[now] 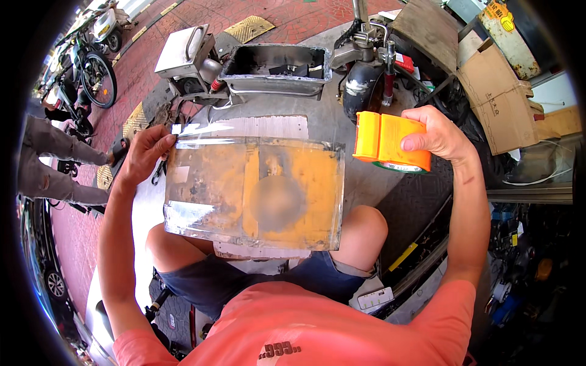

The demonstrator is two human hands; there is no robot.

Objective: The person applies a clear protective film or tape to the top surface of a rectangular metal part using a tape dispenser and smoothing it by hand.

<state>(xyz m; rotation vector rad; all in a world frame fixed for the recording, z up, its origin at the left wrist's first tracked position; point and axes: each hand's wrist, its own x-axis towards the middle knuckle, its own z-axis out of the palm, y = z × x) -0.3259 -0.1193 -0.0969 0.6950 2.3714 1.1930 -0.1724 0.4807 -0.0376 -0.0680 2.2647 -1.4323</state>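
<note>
A flat rectangular panel [235,189], stained yellow-brown with shiny clear tape along its edges, rests across my lap. My left hand [146,155] is closed at its far left corner, thumb pressed against the edge. To the right of the panel, raised clear of it, my right hand [442,134] grips an orange tape dispenser [390,135] with a tape roll in it; the thumb lies over its side. A pale board [268,127] shows from under the panel at the far and near sides. A blurred round patch covers part of the panel's right half.
Ahead stands a dirty metal trough [274,85], beside a boxy scooter part [183,52] and a wheel with fork [363,88]. A cardboard box [497,97] leans at the right. Bicycles [97,79] and another person's legs [67,161] are at the left.
</note>
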